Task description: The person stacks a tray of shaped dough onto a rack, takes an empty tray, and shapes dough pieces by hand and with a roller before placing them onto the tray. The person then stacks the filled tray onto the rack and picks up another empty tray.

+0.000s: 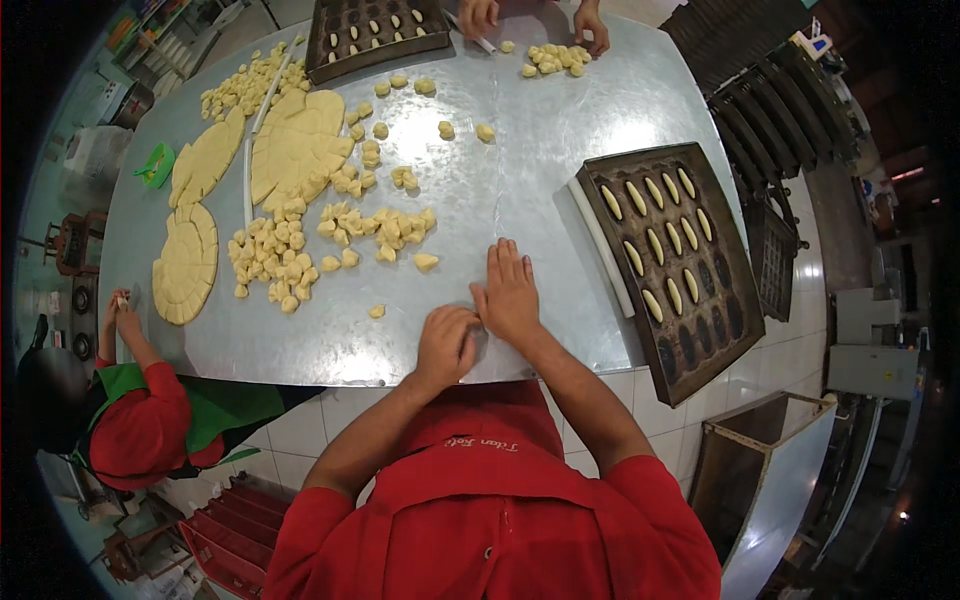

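Near the front edge of the metal table, my right hand (pixel 510 295) lies flat, palm down, with its fingers stretched forward. My left hand (pixel 445 345) rests beside it with the fingers curled in; anything under them is hidden. A single dough piece (pixel 377 311) sits to the left of my left hand, and another dough piece (pixel 426 262) lies farther off. Beyond them spreads a heap of cut dough pieces (pixel 275 262). To the right of my right hand, a dark baking tray (pixel 715 365) holds rows of slim rolled dough sticks (pixel 656 243) in its hollows.
Scored dough sheets (pixel 187 265) cover the left side, with a long pale rod (pixel 248 185) between them. A white rod (pixel 600 245) lies along the tray. Across the table, a co-worker's hand (pixel 592 30) is by dough; another tray (pixel 385 62) stands there. Another person (pixel 140 425) is at left.
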Tool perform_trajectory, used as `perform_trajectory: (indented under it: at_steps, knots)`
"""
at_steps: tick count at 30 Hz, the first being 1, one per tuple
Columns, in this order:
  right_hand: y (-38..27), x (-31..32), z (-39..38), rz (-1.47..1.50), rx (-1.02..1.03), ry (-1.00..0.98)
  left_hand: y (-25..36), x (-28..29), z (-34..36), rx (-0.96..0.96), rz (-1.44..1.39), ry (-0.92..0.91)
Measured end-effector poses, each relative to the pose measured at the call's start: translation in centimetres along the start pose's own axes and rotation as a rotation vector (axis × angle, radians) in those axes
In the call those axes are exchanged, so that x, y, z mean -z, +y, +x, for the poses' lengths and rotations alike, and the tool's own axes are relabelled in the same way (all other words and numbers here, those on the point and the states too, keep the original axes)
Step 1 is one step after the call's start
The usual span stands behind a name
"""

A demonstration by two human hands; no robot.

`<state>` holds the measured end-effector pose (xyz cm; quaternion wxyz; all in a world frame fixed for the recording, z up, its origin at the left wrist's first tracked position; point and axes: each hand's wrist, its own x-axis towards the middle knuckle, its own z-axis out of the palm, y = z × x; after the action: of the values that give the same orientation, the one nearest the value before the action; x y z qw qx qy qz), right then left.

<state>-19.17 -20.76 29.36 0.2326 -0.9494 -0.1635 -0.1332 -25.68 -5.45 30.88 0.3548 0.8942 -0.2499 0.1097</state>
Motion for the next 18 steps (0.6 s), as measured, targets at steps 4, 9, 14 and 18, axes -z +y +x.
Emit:
perform_trajectory:
  at_steps: [4,9,14,18]
  knots:
    - [-2.9,1.1,-7.8,0.044,0.145,-0.231,-2.2,2.4,0.5,0.133,0.008,0.213]
    - [-4.1,1.0,-10.7,0.140,0.095,-0.348,-5.2,4.8,2.2,0.252,0.081,0.188]
    - [-0.5,-0.8,2.0,-0.011,0.013,-0.024,-5.7,4.3,6.6,0.627,0.074,0.075]
    - [2.6,-0.2,7.1,-0.045,0.033,0.252,-7.3,2.9,6.6,0.539,0.092,0.125]
